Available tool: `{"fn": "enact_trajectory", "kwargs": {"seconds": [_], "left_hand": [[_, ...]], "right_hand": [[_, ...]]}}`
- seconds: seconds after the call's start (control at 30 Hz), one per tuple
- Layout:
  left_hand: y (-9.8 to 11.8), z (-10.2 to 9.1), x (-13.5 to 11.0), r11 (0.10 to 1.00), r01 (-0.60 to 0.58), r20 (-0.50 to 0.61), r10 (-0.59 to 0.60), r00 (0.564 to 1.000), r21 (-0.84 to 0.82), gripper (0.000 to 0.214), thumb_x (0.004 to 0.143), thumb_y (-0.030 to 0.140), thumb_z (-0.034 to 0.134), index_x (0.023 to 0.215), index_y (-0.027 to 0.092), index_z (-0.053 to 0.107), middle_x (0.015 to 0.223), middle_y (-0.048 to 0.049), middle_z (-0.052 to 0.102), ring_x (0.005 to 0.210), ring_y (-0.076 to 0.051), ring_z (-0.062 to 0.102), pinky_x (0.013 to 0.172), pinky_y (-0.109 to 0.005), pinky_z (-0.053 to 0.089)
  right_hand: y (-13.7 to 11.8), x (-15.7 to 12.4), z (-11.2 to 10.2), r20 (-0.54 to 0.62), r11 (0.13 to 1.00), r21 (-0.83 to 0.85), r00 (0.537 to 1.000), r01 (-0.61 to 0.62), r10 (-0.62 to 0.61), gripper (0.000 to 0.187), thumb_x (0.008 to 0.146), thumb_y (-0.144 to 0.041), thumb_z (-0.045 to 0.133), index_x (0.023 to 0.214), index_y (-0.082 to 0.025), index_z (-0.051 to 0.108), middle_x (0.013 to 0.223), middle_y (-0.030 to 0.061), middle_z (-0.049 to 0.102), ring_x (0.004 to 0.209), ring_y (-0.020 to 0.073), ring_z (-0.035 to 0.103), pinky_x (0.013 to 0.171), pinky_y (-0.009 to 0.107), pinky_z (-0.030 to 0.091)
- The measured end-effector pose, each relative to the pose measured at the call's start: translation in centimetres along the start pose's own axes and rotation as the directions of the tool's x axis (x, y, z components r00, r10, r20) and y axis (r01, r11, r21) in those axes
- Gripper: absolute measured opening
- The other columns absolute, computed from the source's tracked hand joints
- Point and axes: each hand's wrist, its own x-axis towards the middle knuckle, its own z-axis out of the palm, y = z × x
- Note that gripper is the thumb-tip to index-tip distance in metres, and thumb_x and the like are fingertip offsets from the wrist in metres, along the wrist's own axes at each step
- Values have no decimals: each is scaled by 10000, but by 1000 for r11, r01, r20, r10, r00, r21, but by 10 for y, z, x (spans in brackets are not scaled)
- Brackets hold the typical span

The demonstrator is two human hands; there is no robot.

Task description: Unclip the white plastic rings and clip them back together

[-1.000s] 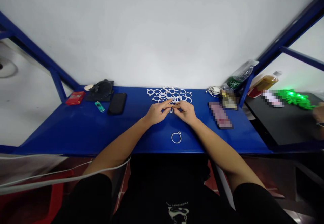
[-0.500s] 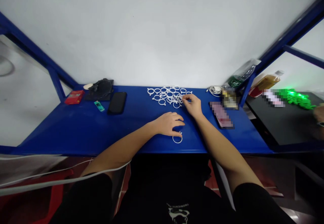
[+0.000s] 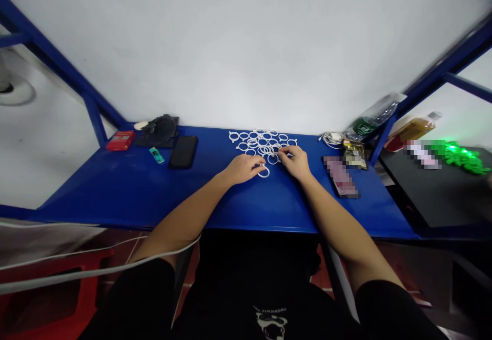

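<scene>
Many thin white plastic rings, each with a small knob, lie loosely overlapped on the blue table near the wall. My left hand pinches one white ring by its knob between thumb and fingertips, just in front of the pile. At the pile's right edge, my right hand has thumb and forefinger closed on another white ring. Its fingers partly hide that grip.
On the left are a black phone, a teal lighter-like object, a red box and a black bag. A coiled cable, packet, blurred phone and clear bottle are on the right.
My left hand has moved away from the table's front edge toward the pile, and its fingers have closed on the single ring. My right hand stays at the pile's edge.
</scene>
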Motion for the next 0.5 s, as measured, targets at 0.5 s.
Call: {"fn": "enact_trajectory", "kwargs": {"seconds": [0.5], "left_hand": [[-1,2,0,999,11,-223,-22,975,-52,325,1015,219,608,1329,204,691,1166,-60,824,1012,-185,806,943,-319,630]], "right_hand": [[-32,-10,1,204,963,128,944,239,-261,269,1033,-433,647,1175,-253,787,957,60,791,855,220,710,844,383,559]]}}
